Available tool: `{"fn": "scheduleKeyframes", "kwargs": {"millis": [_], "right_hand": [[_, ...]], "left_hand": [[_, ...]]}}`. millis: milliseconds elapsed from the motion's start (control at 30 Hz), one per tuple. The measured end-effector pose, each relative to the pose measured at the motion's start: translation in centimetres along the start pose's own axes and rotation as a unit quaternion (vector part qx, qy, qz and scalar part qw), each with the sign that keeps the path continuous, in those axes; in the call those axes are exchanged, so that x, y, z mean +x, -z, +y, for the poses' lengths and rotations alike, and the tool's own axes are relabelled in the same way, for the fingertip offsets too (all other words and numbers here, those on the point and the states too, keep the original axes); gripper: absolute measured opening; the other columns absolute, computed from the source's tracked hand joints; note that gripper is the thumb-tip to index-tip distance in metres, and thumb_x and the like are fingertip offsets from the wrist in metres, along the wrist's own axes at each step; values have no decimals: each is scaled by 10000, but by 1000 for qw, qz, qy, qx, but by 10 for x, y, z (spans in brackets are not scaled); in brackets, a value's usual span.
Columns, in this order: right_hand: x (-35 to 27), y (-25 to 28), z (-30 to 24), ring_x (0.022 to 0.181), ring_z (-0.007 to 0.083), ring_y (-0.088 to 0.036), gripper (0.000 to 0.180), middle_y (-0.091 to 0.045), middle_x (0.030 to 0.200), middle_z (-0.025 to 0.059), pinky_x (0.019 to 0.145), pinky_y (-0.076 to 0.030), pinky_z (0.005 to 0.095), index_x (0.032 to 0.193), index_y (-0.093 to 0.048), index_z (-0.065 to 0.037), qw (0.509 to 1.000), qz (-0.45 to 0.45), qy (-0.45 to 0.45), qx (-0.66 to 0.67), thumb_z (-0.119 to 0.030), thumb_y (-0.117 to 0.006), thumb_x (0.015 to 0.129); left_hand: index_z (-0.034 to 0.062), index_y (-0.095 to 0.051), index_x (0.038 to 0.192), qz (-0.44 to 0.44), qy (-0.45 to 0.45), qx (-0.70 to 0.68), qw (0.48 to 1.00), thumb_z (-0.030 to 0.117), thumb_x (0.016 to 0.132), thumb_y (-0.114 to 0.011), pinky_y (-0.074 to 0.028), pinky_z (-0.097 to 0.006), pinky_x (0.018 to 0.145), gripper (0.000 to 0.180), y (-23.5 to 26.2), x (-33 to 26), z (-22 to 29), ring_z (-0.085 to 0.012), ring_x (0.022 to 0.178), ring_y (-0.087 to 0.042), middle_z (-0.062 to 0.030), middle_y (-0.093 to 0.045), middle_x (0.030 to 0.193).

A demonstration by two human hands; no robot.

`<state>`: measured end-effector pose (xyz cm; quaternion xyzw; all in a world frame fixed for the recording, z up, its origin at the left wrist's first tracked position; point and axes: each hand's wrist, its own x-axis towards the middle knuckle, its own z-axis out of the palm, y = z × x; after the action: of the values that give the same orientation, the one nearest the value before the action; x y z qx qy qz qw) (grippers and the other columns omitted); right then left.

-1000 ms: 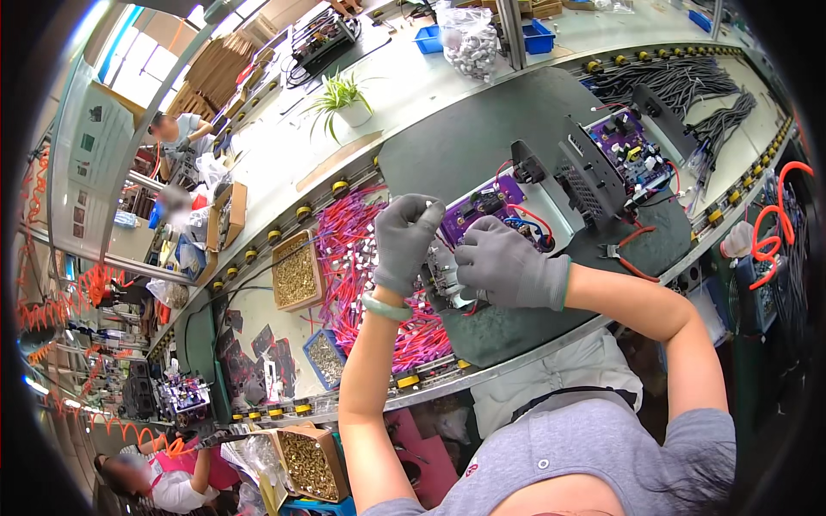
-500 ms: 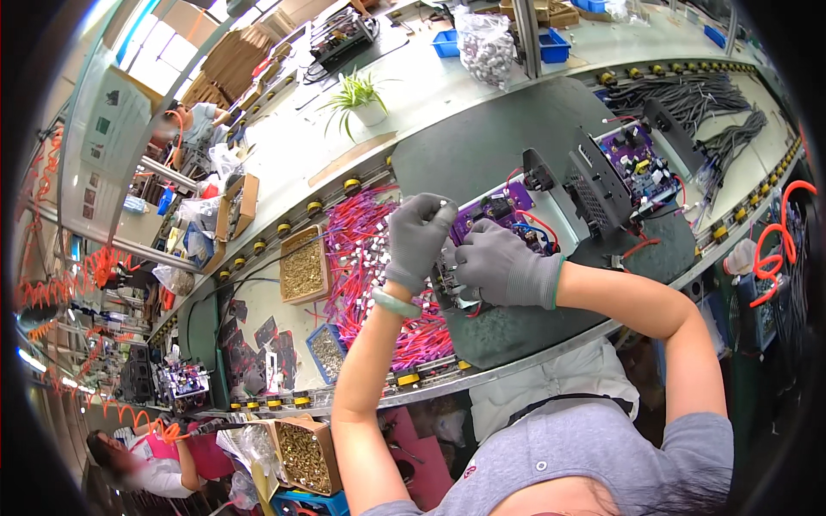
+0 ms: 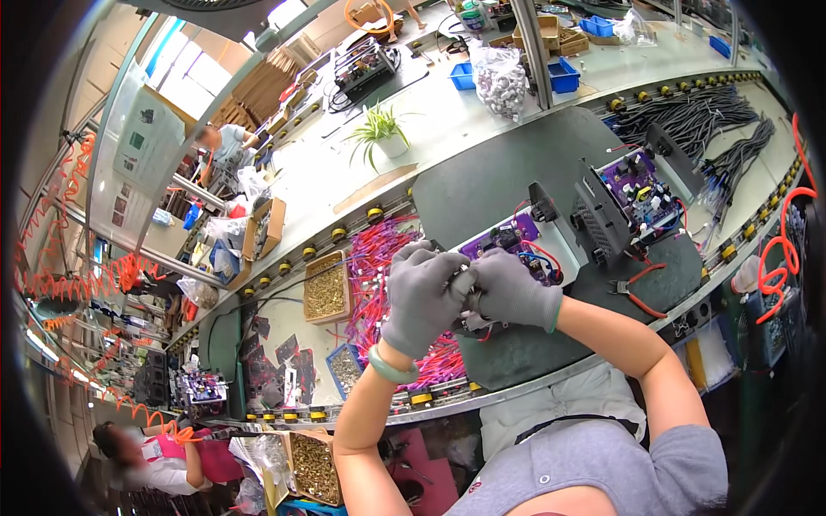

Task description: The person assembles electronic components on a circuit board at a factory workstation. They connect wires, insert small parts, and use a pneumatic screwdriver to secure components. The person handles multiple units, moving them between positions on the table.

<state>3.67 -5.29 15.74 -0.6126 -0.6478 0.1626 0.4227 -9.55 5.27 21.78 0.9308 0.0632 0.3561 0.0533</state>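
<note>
Left to right on my remote feed: one cardboard box [image 3: 349,297] of small brass-coloured parts; one heap of red and purple wires [image 3: 385,236]; left hand [image 3: 420,301], grey-gloved, fingers curled, grip hidden, so I cannot tell what it holds; right hand [image 3: 514,291], likewise gloved and curled, meeting the left, its grip equally unreadable to me; one purple circuit board [image 3: 525,230], in an open chassis just beyond the hands; red-handled cutters [image 3: 645,304], lying on the dark mat [image 3: 490,185]; black cables [image 3: 707,116].
</note>
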Motion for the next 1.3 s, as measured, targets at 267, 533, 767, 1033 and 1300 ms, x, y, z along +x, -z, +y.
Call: {"fn": "scheduleKeyframes", "kwargs": {"millis": [267, 533, 767, 1033, 1300], "right_hand": [[6, 22, -5, 727, 300, -687, 160, -667, 781, 171, 661, -521, 360, 986, -705, -45, 983, 21, -9, 185, -165, -693, 881], [4, 13, -9, 725, 310, -680, 169, -679, 783, 135, 654, -536, 385, 972, -706, -63, 987, 114, -21, 115, -185, -699, 856], [12, 9, 7, 806, 279, -667, 99, -670, 820, 66, 829, -481, 423, 806, -684, -116, 969, 137, 95, -182, -75, -691, 717], [41, 6, 3, 982, 235, -667, 149, -692, 990, 64, 974, -387, 395, 906, -750, -164, 920, -132, -13, -370, -167, -656, 791], [37, 7, 6, 997, 243, -661, 183, -683, 953, 67, 976, -404, 423, 932, -739, -163, 937, -89, -22, -338, -141, -663, 767]], "left_hand": [[26, -707, 1030, 1, 178, -177, 968, 113, 830, -722, -535, -369, 793, 219, 26, -10, -11, -254, 853, -682, -112, -698, 944], [-2, -692, 957, -27, 217, -152, 964, 134, 875, -698, -538, -316, 703, 159, -5, -17, -4, -165, 762, -664, -85, -688, 863], [19, -634, 1127, 7, 326, -154, 933, 165, 895, -689, -551, -316, 814, 279, -21, -32, -11, -164, 900, -651, -106, -656, 1086], [-30, -419, 1424, -140, 452, -557, 683, 116, 863, -595, -480, -322, 973, 606, -12, -63, -26, -172, 1136, -570, -106, -578, 1254], [-30, -401, 1452, -103, 436, -576, 684, 124, 838, -615, -460, -328, 1003, 669, -15, -65, -22, -184, 1162, -561, -95, -570, 1283]]}}
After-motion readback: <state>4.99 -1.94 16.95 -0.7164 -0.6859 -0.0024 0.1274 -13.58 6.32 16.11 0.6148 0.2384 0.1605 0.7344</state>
